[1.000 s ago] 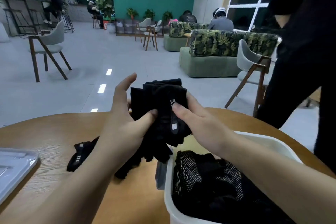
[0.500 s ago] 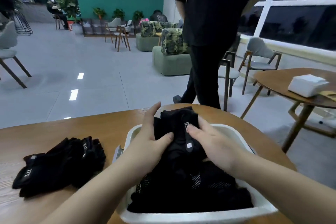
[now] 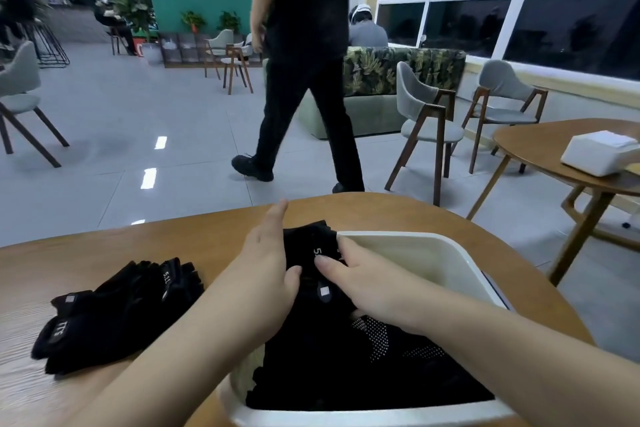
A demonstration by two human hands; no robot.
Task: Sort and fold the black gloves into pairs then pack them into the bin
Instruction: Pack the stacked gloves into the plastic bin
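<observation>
Close to the person, the white bin (image 3: 429, 246) sits on the wooden counter (image 3: 180, 246) and already has black gloves packed in it (image 3: 346, 374), some with white dots. That part of the job looks done.

Just past those, both hands are on a folded pair of gloves (image 3: 311, 253) at the far left corner of the bin. The left hand (image 3: 266, 274) holds the pair from its left side, thumb pressed on the top, with the long fingers (image 3: 277, 215) straight and reaching past it. The right hand (image 3: 360, 284) lies on top of the pair, its fingers (image 3: 329, 263) fairly flat and pushing down. The pair sits between the two thumbs, touching both hands. It looks like it is being tucked in, but it still sticks up over the rim, so this step is not finished yet.

To the left of the left fingers, well apart, a pile of loose gloves (image 3: 117, 308) lies on the counter. Those still need to be matched, folded and packed, so there is more to do.

Farther away, a person in black (image 3: 304, 55) is on the floor beyond the counter.
</observation>
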